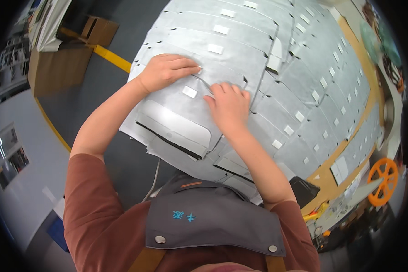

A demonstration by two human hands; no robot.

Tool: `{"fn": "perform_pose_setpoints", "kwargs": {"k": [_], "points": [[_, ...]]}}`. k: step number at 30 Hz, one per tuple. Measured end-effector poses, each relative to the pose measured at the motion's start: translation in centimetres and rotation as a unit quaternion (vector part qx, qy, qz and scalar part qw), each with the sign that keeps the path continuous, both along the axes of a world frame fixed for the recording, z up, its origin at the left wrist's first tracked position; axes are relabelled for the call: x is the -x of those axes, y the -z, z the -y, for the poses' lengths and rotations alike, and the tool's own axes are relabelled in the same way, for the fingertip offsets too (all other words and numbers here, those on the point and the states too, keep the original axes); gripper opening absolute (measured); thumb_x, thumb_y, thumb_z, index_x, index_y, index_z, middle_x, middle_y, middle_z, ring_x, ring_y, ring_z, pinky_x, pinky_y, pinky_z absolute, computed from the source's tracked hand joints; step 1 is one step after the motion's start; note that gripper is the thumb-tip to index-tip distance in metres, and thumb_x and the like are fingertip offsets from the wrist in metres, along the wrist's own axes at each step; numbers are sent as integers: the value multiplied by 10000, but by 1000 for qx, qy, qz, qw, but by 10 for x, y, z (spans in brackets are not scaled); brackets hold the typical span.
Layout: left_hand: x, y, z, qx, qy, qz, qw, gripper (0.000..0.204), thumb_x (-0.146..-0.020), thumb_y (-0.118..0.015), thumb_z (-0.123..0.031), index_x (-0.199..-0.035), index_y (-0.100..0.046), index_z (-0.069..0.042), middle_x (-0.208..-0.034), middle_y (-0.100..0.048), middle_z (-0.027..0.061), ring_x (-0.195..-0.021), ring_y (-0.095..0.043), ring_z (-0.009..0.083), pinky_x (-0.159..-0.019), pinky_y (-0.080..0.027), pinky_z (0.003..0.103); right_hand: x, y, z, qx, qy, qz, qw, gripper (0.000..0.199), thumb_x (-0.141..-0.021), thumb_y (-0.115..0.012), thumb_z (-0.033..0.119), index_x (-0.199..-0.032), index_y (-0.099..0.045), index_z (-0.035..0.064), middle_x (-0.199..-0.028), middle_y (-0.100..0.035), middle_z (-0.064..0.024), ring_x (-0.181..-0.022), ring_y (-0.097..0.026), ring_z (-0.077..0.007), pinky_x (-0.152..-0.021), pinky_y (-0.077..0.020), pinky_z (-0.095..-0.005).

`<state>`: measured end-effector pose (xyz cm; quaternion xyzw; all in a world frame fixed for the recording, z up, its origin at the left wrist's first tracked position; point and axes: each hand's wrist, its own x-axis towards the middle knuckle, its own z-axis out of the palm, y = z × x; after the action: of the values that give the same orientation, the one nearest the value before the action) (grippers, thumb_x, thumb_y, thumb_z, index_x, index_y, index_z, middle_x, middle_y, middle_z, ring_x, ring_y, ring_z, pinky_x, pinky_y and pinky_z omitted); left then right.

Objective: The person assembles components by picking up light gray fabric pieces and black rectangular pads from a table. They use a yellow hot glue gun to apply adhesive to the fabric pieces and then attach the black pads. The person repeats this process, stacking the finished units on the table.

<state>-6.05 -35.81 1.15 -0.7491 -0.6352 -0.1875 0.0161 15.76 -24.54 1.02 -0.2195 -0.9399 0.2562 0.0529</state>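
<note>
Light grey fabric pieces [186, 109] lie overlapped in rows before me, with small white labels [189, 92] and dark notches along their edges. My left hand [165, 71] is closed, its fingers pressed together at a fabric edge beside a label partly covered by the fingertips. A short stretch of that edge stands slightly raised between my hands. To its right, my right hand [230, 106] rests on the fabric with fingers slightly bent and thumb apart; nothing shows in it. Nearer me lies a smooth, pale rounded panel [174, 122] above a black strip [167, 139].
Brown board [319, 177] shows along the right side of the layers. An orange spoked wheel [382, 181] stands at the right. A black object [303, 190] is by my right elbow. Cardboard boxes [61, 70] and a yellow bar [112, 59] are at the left.
</note>
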Motion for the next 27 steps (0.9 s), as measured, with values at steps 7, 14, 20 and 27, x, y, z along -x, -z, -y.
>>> {"fn": "perform_pose_setpoints", "kwargs": {"k": [7, 14, 20, 27], "points": [[1, 16, 8, -17, -16, 24, 999, 297, -820, -635, -127, -1101, -709, -188, -1102, -677, -59, -988, -664, 139, -730, -565, 288, 1, -1, -2, -29, -19, 30, 999, 234, -821, -766, 292, -963, -652, 144, -928, -636, 8, -930, -605, -206, -855, -386, -394], [0, 7, 2, 48, -33, 39, 998, 269, -845, -632, -130, -1101, -689, -192, -1053, -657, -54, -974, -651, 149, -720, -561, 299, 0, -3, -6, -25, -38, 31, 998, 234, -831, -767, 287, -966, -649, 137, -915, -629, -3, -893, -604, -224, -816, -387, -404], [5, -13, -14, 159, -19, 36, 986, 267, -872, -631, -140, -1131, -683, -184, -1043, -653, -50, -994, -639, 154, -751, -560, 302, 1, -2, -6, -20, -33, 21, 999, 233, -830, -767, 281, -967, -649, 135, -905, -622, -6, -891, -602, -221, -811, -386, -402], [9, -10, -10, 131, 1, 49, 990, 265, -855, -637, -134, -1106, -704, -186, -1093, -662, -54, -995, -650, 160, -771, -562, 305, 1, 0, -5, -13, -26, 8, 1000, 228, -821, -771, 275, -958, -647, 141, -900, -618, 0, -884, -599, -213, -815, -381, -395]]}}
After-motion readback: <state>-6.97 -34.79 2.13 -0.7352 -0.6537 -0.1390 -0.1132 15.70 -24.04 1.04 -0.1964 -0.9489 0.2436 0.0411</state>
